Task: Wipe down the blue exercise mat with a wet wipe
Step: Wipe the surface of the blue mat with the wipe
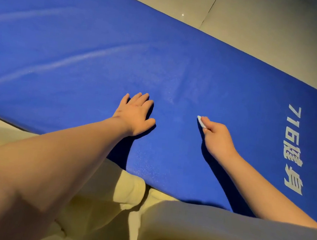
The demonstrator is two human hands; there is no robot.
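- The person's pale clothing (pixel 106 202) fills the bottom of the view, just short of the mat's near edge.
- The left hand (pixel 135 113) lies flat on the blue exercise mat (pixel 84 34), fingers straight and holding nothing.
- To its right and apart from it, the right hand (pixel 217 137) pinches a small bunched wet wipe (pixel 201 121) between thumb and fingers. Whether the wipe's tip touches the mat cannot be told.
- The wipe looks light and limp. It would probably cover more if spread under flat fingers.
- The mat looks like soft, light foam that is likely to slide, so the flat left hand suits as an anchor.
- White lettering (pixel 293 149) lies right of the right hand.
- Pale streaks (pixel 71 62) lie beyond the left hand.
- The tiled floor (pixel 261 23) lies farthest off.
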